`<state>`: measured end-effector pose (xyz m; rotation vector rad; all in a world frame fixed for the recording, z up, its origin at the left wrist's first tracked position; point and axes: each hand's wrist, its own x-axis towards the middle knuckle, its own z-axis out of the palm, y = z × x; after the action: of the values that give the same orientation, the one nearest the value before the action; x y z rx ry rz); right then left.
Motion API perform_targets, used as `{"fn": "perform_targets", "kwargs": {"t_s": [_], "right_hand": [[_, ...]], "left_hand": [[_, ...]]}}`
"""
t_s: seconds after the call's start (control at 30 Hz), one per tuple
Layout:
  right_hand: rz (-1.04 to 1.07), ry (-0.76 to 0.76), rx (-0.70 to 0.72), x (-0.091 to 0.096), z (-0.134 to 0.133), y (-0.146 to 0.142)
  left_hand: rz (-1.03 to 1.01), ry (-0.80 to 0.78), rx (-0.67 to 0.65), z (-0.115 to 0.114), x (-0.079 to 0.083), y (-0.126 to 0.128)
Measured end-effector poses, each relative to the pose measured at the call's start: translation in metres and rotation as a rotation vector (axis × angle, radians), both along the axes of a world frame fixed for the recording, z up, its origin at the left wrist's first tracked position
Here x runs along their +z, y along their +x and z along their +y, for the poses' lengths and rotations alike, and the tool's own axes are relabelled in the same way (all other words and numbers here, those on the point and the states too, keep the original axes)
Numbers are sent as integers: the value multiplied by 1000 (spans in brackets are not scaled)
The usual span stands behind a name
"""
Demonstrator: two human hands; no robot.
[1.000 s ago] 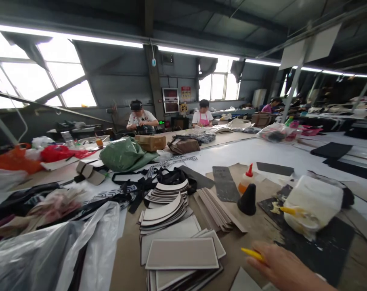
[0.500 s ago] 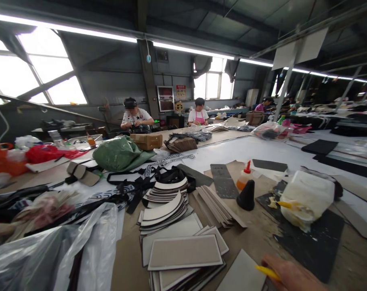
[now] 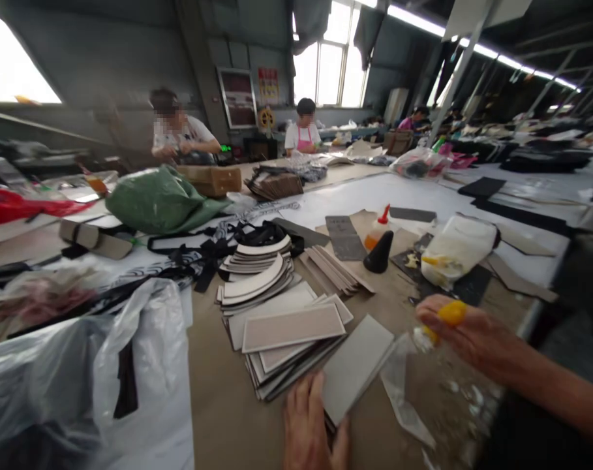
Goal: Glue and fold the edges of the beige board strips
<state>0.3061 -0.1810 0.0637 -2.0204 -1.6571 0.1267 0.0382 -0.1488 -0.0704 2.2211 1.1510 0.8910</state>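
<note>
At the bottom centre, my left hand (image 3: 308,421) has its fingers along the left edge of a small stack of grey panels (image 3: 359,362) and its thumb at the near corner. My right hand (image 3: 453,336) is closed around a yellow-handled tool (image 3: 451,313), above the brown board right of the panels. The tool's lower end is pale and blurred, so its exact kind is unclear. Left of the grey panels lies a fanned pile of pale-bordered rectangular panels (image 3: 293,328). Behind it are curved pale pieces (image 3: 254,281).
A smeared whitish plastic container (image 3: 460,248) lies beyond my right hand. Nearby stand a black cone (image 3: 379,253) and a red-tipped bottle (image 3: 377,228). Clear plastic sheeting (image 3: 144,365) covers the left front. A green bag (image 3: 164,199) lies behind; people sit across the table.
The view has tilted down and shifted. My left hand has come into view at the grey panels. My right hand with the yellow-handled tool shows higher in view, with its forearm visible.
</note>
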Motion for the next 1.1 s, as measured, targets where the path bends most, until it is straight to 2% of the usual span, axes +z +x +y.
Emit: {"fn": "perform_targets", "kwargs": {"t_s": [0.1,0.23,0.43,0.57,0.67,0.77,1.0,1.1], "right_hand": [[226,-84,-44,7,-7,-13],[593,-139,-64,0,-12,-40],[735,-174,2,-21,-8,-85],[803,-170,65,-41,-2,-102],[765,-166,70,-53,2,-101],[660,-122,2,-57,5,-87],[360,-58,-158,-55,2,-35],[192,8,-159,-50,0,-24]], "left_hand": [[-8,58,-1,-2,1,-1],[-15,58,7,-1,9,0],[-39,16,-14,-1,15,-4],[-52,-20,3,0,12,-5],[-68,-23,12,1,10,-4],[-71,-17,11,0,9,-3],[-31,-11,-7,1,3,-4],[-14,35,-41,2,0,-5]]}}
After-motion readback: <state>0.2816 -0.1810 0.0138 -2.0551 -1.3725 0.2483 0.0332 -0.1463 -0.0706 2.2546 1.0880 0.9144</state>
